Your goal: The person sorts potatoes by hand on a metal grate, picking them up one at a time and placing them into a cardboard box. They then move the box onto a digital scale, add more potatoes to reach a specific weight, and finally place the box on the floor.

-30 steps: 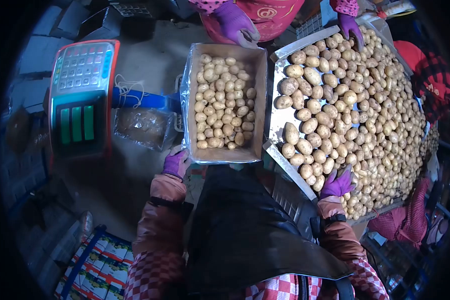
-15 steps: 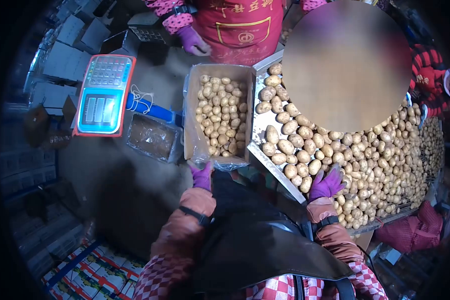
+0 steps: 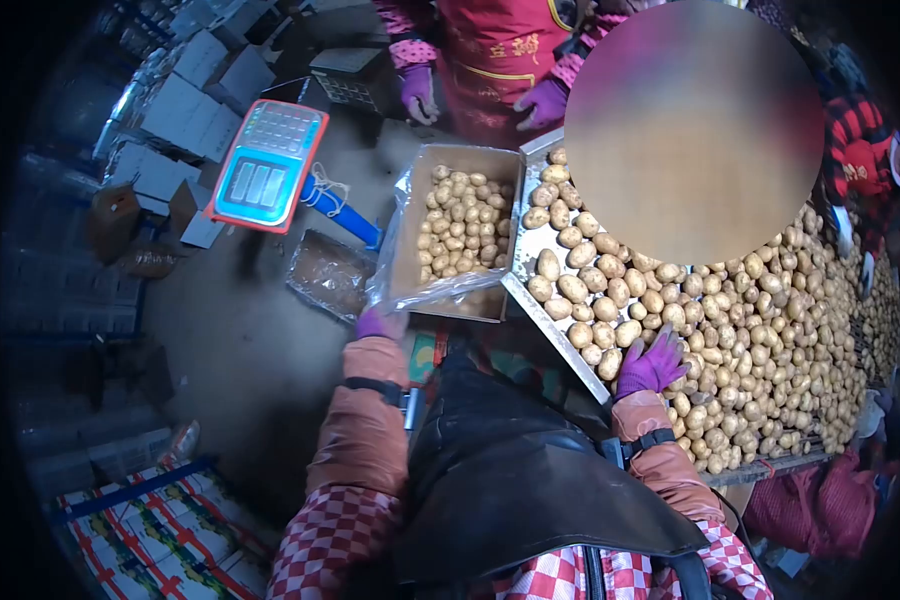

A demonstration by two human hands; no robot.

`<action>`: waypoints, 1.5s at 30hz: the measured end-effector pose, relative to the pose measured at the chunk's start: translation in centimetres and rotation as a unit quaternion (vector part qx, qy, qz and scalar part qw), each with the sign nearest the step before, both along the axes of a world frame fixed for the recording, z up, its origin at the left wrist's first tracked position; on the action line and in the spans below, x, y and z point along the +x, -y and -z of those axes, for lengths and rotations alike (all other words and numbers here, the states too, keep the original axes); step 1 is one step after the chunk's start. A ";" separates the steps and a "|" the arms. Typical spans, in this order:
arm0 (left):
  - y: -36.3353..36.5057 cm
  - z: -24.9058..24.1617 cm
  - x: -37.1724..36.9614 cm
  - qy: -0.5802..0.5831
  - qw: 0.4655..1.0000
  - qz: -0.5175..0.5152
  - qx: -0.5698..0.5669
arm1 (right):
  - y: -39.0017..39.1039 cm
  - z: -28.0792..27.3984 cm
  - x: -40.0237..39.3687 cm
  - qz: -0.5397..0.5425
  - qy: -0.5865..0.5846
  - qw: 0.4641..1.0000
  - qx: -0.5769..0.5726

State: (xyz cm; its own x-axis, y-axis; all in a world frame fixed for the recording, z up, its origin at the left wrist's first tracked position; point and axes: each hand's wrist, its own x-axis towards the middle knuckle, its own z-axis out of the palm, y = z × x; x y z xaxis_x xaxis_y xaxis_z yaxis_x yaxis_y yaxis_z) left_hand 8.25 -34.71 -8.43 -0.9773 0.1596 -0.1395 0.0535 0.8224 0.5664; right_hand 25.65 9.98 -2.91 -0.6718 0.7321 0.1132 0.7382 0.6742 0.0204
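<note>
My left hand (image 3: 381, 322), in a purple glove and blurred, is at the near-left corner of a cardboard box (image 3: 475, 307). Its fingers are partly hidden, closed on the clear plastic liner (image 3: 432, 295), which stretches across the box's near side. Inside the box lies a heap of small potatoes (image 3: 462, 225). My right hand (image 3: 652, 365), also purple-gloved, rests open with spread fingers on the larger potatoes (image 3: 760, 350) covering the sorting table, beside its metal edge (image 3: 560, 335).
A digital scale (image 3: 270, 165) on a blue post stands left of the box, near a smaller plastic-lined box (image 3: 330, 275). Across from me stands a person in a red apron (image 3: 495, 60). Printed cartons (image 3: 160, 530) lie lower left. A blurred disc covers the upper right.
My left hand has moved slightly left and up, drawing the liner up along the box's near side. The other person's second gloved hand now shows. My right hand stays on the potatoes.
</note>
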 end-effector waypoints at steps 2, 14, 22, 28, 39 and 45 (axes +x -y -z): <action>-7.1 -4.2 -0.1 0.083 0.978 -0.030 -0.192 | 0.1 -0.1 0.1 -0.007 -0.014 1.000 -0.001; -10.8 -8.0 -2.9 -0.028 0.985 -0.023 0.169 | -0.7 0.8 0.5 -0.025 0.031 0.999 0.010; 1.2 -6.0 2.6 0.002 0.884 -0.037 0.467 | 5.5 -1.2 -2.7 -0.061 -0.006 0.997 0.050; 18.3 10.9 2.4 0.092 0.890 -0.287 0.341 | 13.8 2.6 -6.2 -0.201 0.086 0.975 -0.023; 32.6 36.2 -7.0 0.342 0.849 -0.402 0.013 | 14.0 3.8 -6.0 -0.140 0.075 0.987 0.036; 31.2 42.9 -12.7 0.300 0.780 -0.537 0.116 | 7.7 5.1 -2.5 -0.115 0.047 0.992 -0.011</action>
